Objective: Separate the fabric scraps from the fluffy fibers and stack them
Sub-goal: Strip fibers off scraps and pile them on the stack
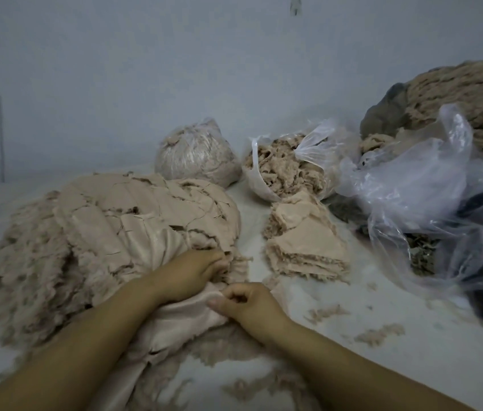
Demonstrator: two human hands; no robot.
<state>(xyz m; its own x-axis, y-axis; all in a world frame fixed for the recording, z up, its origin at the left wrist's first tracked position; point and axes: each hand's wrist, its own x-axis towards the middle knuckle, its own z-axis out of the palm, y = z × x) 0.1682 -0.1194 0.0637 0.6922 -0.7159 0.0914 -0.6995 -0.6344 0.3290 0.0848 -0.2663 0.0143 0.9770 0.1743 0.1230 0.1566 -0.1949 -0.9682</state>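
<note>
Two hands sit close together at the near edge of the big beige pile [110,232]. We see our left hand [193,271] with fingers curled into the fabric scraps and fluff at the pile's right edge. Our right hand [246,304] lies just below it, fingers curled, thumb pressing a smooth fabric piece [181,321] that runs under both wrists. Stacked fabric scraps [305,247] sit up and to the right of the hands, apart from the pile. Farther beyond: a tied bag of fibers [196,155] and an open bag of fibers [281,170]. Clear plastic bags [412,185] lie far right. Loose fluffy fibers [379,333] are scattered on the white surface [382,381] right of the right hand.
</note>
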